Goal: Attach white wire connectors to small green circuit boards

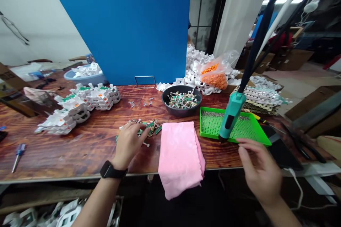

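My left hand [129, 144], with a black watch on its wrist, rests palm down on the wooden table [80, 149]. Its fingers reach into a small heap of green circuit boards [149, 127]; whether it grips one I cannot see. My right hand [259, 168] hovers open near the table's front edge, fingers spread, holding nothing. Just above it hangs a teal electric screwdriver [230, 116] over a green tray [234, 127] of small screws. A pink cloth [179, 156] drapes over the table edge between my hands.
A dark bowl [181, 100] of circuit boards stands behind the cloth. White plastic housings [80, 108] are stacked at the left, more lie behind with a bag of orange parts [214, 75]. A small screwdriver [17, 156] lies far left. A blue panel [125, 25] stands behind.
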Demonstrator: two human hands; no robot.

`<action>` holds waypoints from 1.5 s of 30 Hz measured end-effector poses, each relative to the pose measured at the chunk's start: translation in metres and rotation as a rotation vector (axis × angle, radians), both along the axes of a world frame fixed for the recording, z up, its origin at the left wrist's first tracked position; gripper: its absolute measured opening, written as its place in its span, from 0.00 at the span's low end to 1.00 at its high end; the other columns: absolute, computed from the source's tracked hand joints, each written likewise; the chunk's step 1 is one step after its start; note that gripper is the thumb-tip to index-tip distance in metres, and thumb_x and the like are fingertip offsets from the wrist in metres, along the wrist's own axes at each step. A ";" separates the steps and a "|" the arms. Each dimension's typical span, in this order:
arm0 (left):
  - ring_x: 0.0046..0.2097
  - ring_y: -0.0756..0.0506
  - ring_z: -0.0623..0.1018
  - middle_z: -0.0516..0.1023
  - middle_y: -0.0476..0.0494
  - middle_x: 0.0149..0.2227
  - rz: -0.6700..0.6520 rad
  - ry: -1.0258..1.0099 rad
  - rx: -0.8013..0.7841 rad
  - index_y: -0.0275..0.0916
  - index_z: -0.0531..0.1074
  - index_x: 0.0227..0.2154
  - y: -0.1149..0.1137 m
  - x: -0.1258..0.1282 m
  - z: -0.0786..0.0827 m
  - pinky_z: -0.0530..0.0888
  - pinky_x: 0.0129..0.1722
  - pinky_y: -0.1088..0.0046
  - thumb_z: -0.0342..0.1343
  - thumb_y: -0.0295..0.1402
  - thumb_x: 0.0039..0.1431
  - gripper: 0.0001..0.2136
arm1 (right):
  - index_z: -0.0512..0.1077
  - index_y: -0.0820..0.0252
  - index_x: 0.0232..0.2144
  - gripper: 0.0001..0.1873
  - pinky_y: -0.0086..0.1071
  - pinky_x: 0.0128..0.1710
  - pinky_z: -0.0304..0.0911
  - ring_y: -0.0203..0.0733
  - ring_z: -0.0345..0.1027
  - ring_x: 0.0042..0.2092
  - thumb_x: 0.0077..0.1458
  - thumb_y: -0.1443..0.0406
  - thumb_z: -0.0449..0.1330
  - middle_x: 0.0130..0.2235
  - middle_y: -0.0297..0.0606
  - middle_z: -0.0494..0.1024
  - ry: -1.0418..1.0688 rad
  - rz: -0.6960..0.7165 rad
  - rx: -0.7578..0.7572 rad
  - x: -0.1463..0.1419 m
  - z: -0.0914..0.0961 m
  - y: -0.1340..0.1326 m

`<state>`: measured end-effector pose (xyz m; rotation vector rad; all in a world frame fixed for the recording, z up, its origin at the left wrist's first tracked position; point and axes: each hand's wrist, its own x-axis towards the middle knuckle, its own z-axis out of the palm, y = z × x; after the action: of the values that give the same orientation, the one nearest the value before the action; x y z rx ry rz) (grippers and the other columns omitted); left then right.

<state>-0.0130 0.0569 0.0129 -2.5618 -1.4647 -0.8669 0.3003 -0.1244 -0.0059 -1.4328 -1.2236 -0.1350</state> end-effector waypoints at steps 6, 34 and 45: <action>0.32 0.46 0.76 0.79 0.45 0.29 -0.001 -0.420 -0.387 0.37 0.75 0.27 -0.020 0.023 0.010 0.68 0.33 0.74 0.51 0.43 0.54 0.15 | 0.69 0.57 0.44 0.13 0.39 0.43 0.65 0.44 0.68 0.44 0.54 0.64 0.55 0.43 0.43 0.73 0.182 0.317 -0.223 -0.056 -0.006 0.039; 0.30 0.47 0.76 0.79 0.42 0.27 -0.261 -0.763 -1.233 0.35 0.78 0.26 -0.052 0.044 0.002 0.71 0.34 0.72 0.61 0.39 0.46 0.11 | 0.73 0.62 0.29 0.14 0.30 0.30 0.64 0.34 0.67 0.28 0.53 0.58 0.56 0.27 0.36 0.75 0.623 0.868 -0.610 -0.089 0.000 0.085; 0.31 0.46 0.76 0.79 0.41 0.28 -0.222 -0.815 -1.229 0.34 0.77 0.26 -0.052 0.044 -0.002 0.71 0.37 0.70 0.61 0.39 0.45 0.12 | 0.73 0.62 0.26 0.13 0.30 0.29 0.63 0.34 0.67 0.27 0.52 0.58 0.56 0.25 0.35 0.75 0.595 0.844 -0.619 -0.095 0.003 0.093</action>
<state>0.0311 0.0049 0.0109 -3.4173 -2.5937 -1.5059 0.2050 -0.0311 -0.0025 -1.1861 -1.2947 1.2470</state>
